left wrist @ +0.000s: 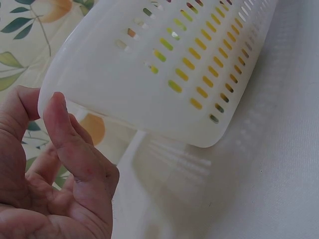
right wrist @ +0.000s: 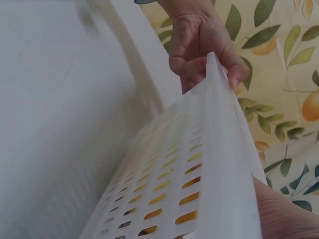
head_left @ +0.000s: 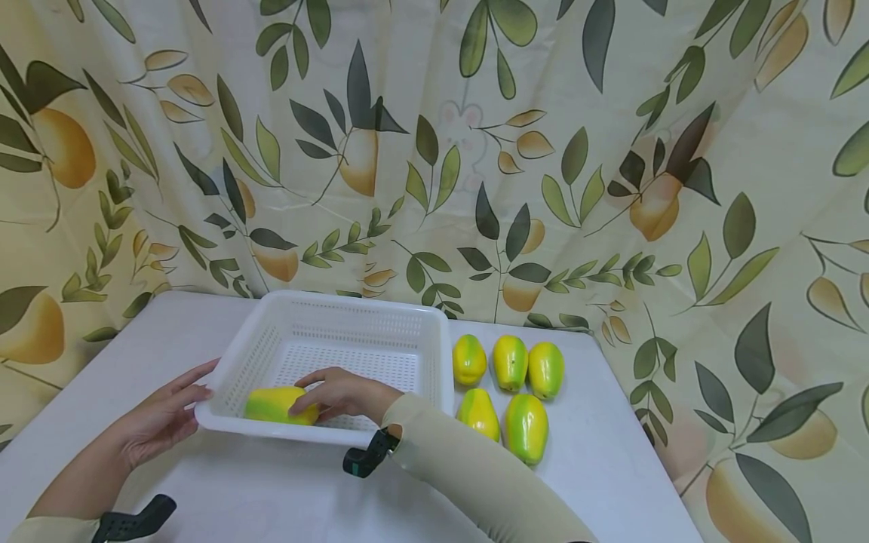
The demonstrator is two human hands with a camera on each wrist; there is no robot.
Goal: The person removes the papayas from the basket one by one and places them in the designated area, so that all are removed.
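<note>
A white plastic basket (head_left: 366, 305) with slotted walls stands on the table. My left hand (head_left: 159, 418) pinches its rim at the near left corner, thumb and a finger on either side, as the left wrist view shows. Inside the basket, near its front wall, one yellow-green papaya (head_left: 265, 405) lies on its side. My right hand (head_left: 346, 394) reaches over the front rim and grips the papaya's right end with curled fingers. Through the slots in the right wrist view only yellow patches of the fruit show; the fingertips there are hidden behind the basket wall.
Several more papayas (head_left: 526, 428) stand or lie in two loose rows on the white table (head_left: 597, 452), just right of the basket. Behind the table hangs a curtain (head_left: 434, 151) printed with leaves and fruit. My right sleeve (head_left: 468, 467) crosses in front of the basket's near right corner.
</note>
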